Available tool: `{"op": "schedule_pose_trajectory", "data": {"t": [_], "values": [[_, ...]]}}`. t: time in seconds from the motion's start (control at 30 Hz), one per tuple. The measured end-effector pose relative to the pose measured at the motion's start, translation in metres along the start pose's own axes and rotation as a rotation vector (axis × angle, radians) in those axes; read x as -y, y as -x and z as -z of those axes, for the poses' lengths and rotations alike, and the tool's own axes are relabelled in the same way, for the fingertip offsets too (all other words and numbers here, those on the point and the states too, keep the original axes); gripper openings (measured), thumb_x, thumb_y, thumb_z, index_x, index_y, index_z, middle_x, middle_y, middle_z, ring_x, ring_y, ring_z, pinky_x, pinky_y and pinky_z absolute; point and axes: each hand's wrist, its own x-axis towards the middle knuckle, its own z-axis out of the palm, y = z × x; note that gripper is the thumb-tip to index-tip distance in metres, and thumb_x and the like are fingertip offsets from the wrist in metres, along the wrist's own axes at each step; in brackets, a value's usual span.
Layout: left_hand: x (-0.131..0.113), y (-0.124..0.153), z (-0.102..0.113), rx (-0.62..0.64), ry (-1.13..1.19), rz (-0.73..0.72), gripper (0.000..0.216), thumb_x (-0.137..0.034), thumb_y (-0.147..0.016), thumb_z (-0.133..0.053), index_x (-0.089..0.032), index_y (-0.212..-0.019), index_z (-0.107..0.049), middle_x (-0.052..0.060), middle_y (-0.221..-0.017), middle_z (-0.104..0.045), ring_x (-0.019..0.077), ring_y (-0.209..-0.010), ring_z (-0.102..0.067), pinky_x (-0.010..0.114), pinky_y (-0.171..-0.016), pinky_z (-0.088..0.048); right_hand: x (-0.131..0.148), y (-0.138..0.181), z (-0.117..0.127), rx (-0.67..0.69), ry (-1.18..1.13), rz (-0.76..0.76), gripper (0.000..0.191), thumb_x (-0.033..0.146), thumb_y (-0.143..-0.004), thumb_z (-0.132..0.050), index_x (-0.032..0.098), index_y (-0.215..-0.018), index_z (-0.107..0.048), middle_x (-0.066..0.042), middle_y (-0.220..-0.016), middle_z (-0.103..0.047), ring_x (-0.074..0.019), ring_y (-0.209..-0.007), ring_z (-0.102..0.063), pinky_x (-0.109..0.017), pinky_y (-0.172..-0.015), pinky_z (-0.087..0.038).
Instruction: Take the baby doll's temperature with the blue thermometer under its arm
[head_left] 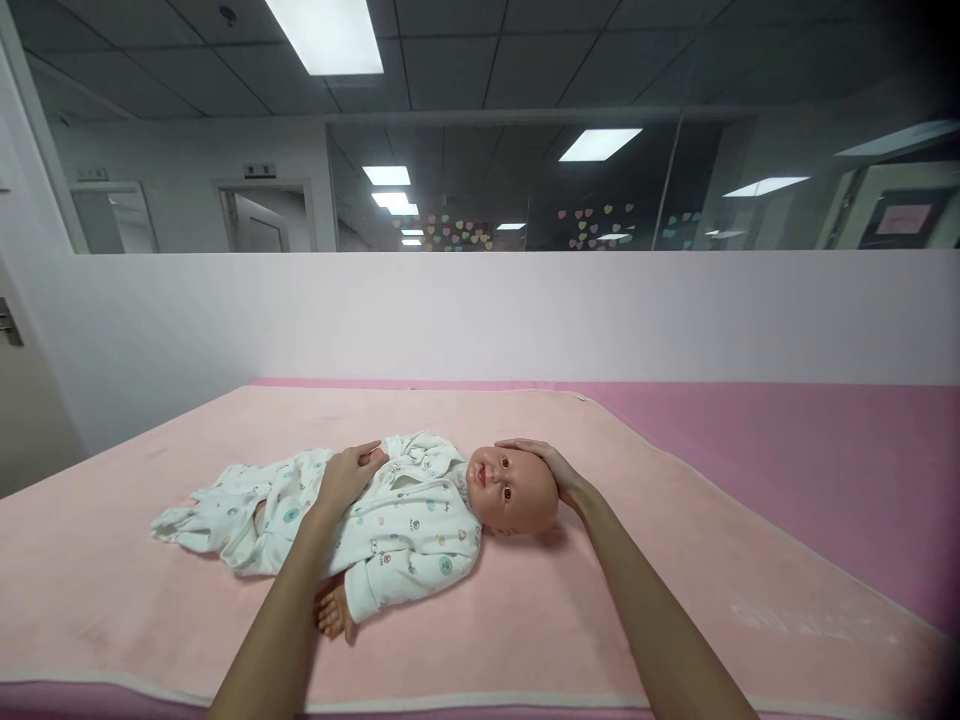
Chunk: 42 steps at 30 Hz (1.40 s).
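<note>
A baby doll point(412, 520) lies on its back, dressed in a white patterned outfit, with its head to the right and its legs to the left. My left hand point(349, 478) reaches across the doll's middle, fingers closed around the doll's far hand point(375, 457) at the sleeve end. Along the far side and crown of the doll's head point(525, 495) rests my right hand point(551, 465), its fingers stretched out and lying against it. The doll's near hand point(334, 612) lies on the mat beside my left forearm.
Under the doll spreads a pale pink mat point(562, 640) with a light border, over a darker pink surface point(787, 460). A white wall point(525, 315) rises behind it, with a wide window point(517, 190) above. At the far left is a door handle point(9, 323).
</note>
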Motion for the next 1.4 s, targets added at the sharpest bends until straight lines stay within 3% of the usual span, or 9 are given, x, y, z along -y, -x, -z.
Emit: {"op": "schedule_pose_trajectory", "data": {"t": [0.1,0.33,0.53,0.67,0.87,1.03,1.3,1.4], "values": [[0.002,-0.002,-0.002,-0.015,-0.014,0.003,0.057,-0.045,-0.072,-0.052,-0.025,-0.124,-0.045,0.004,-0.098,-0.066,0.0235,-0.094,-0.057,0.030,-0.078,-0.039,0.000,0.000,0.000,-0.012,-0.002,-0.002,0.025,0.036,-0.068,-0.057,0.022,-0.086,-0.068,-0.001,-0.106,-0.062,-0.0223,-0.101,-0.053,-0.034,-0.093,-0.038],[0.002,-0.002,0.001,0.000,-0.027,-0.026,0.042,-0.044,-0.072,-0.052,-0.022,-0.107,-0.061,0.004,-0.091,-0.067,0.0240,-0.091,-0.058,0.028,-0.073,-0.041,-0.005,-0.004,0.003,-0.008,-0.026,-0.002,0.029,0.037,-0.070,-0.057,0.021,-0.093,-0.066,-0.003,-0.112,-0.059,-0.0231,-0.105,-0.052,-0.036,-0.094,-0.038],[0.002,-0.002,-0.002,-0.030,0.012,-0.004,0.065,-0.043,-0.071,-0.054,-0.023,-0.130,-0.037,0.003,-0.085,-0.066,0.0213,-0.083,-0.059,0.029,-0.075,-0.041,-0.011,-0.011,0.006,-0.153,-0.099,0.066,0.047,0.037,-0.066,-0.063,0.027,-0.111,-0.054,-0.003,-0.122,-0.052,-0.0219,-0.110,-0.049,-0.036,-0.094,-0.039],[0.003,-0.001,-0.001,-0.016,0.084,-0.001,0.078,-0.039,-0.066,-0.060,-0.021,-0.134,-0.027,0.005,-0.089,-0.065,0.0223,-0.085,-0.058,0.032,-0.078,-0.041,-0.012,-0.009,0.006,-0.084,-0.088,0.023,0.037,0.038,-0.068,-0.062,0.019,-0.100,-0.063,-0.007,-0.114,-0.058,-0.0230,-0.106,-0.052,-0.034,-0.093,-0.040],[0.013,-0.005,-0.002,-0.020,0.377,-0.049,0.070,-0.030,-0.059,-0.065,-0.020,-0.125,-0.044,0.007,-0.098,-0.064,0.0215,-0.089,-0.058,0.030,-0.079,-0.043,-0.008,-0.004,0.003,-0.052,-0.107,-0.001,0.031,0.037,-0.068,-0.062,0.015,-0.088,-0.067,-0.008,-0.100,-0.064,-0.0232,-0.096,-0.057,-0.035,-0.089,-0.042],[0.017,-0.006,-0.005,-0.054,0.362,-0.013,0.053,-0.033,-0.061,-0.062,-0.013,-0.110,-0.058,0.006,-0.087,-0.065,0.0204,-0.081,-0.059,0.029,-0.074,-0.044,-0.009,-0.006,0.002,-0.053,-0.106,0.014,0.028,0.037,-0.067,-0.062,0.015,-0.083,-0.068,-0.007,-0.097,-0.065,-0.0232,-0.095,-0.057,-0.033,-0.088,-0.043],[0.012,-0.003,-0.001,-0.063,0.314,-0.024,0.045,-0.034,-0.061,-0.062,-0.015,-0.102,-0.063,0.004,-0.080,-0.066,0.0203,-0.076,-0.059,0.029,-0.072,-0.044,-0.018,-0.017,0.009,-0.258,-0.047,0.089,0.039,0.031,-0.063,-0.065,0.025,-0.101,-0.061,-0.002,-0.122,-0.052,-0.0211,-0.110,-0.049,-0.033,-0.092,-0.040],[0.012,-0.005,-0.001,-0.057,0.334,-0.057,0.051,-0.029,-0.060,-0.063,-0.016,-0.109,-0.058,0.006,-0.090,-0.065,0.0216,-0.084,-0.058,0.031,-0.076,-0.044,-0.015,-0.014,0.007,-0.211,-0.052,0.070,0.038,0.034,-0.065,-0.063,0.025,-0.101,-0.061,-0.002,-0.119,-0.054,-0.0205,-0.107,-0.051,-0.032,-0.090,-0.041]]}}
